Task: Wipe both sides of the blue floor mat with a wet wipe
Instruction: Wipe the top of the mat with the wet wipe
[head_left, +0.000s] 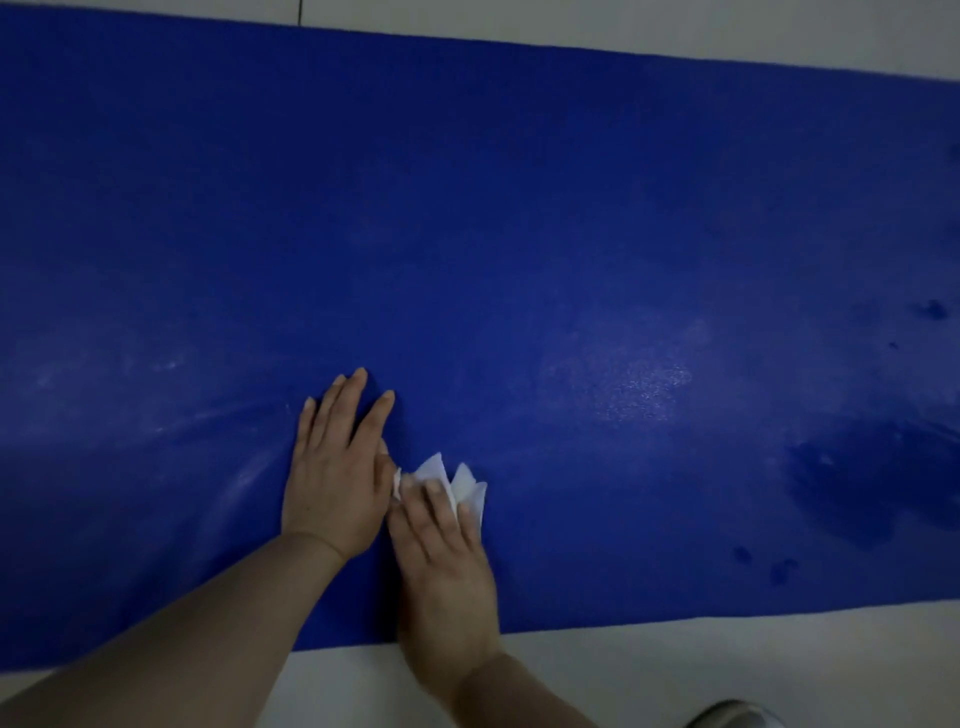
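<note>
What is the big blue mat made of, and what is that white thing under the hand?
The blue mat looks like soft foam or rubbery plastic: a fine grainy surface, dull sheen, darker damp-looking patches at the right. The wet wipe looks like thin, soft, cloth-like paper: white, folded, with limp pointed corners sticking out from under the right hand. Neither material is certain from looks alone.

Blue floor mat (519, 218) spread flat across a pale floor (675, 660), with whitish streaks at left, a glistening patch right of centre and darker blotches toward the right edge. Left hand (335, 478) laid palm-down on the mat, fingers straight and slightly spread; right hand (441, 561) just beside it, fingers extended over a crumpled white wet wipe (457, 480), pressing it to the mat. Grey rounded object (737, 716), partly cut off, at bottom right.
</note>
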